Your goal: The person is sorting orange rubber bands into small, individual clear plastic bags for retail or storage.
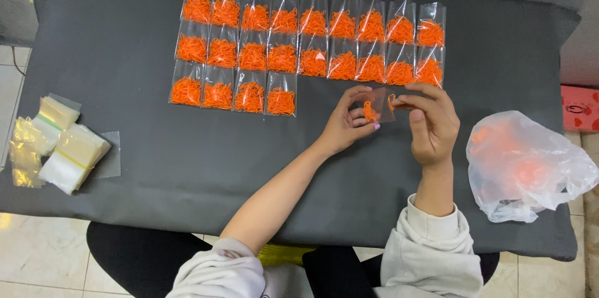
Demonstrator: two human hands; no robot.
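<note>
Left hand (348,124) pinches the small clear bag (374,107) at table centre, right hand (430,124) at its three o'clock pinching orange bands (392,101) at the mouth, and a loose grip could spill them onto the dark table (156,161).

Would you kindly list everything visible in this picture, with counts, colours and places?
Filled small bags: 22, clear with orange pieces inside, in three rows at the far side of the table; the top two rows hold nine each, the bottom row four.
Small bag in hand: 1, clear, some orange pieces inside, held between both hands.
Large plastic bag: 1, translucent white with orange showing through, at the table's right end.
Stacks of empty bags: several bundles, clear, at the table's left end.
Table: 1, dark grey cover.
Left hand: holds the small bag.
Right hand: pinches orange pieces at the bag's mouth.
</note>
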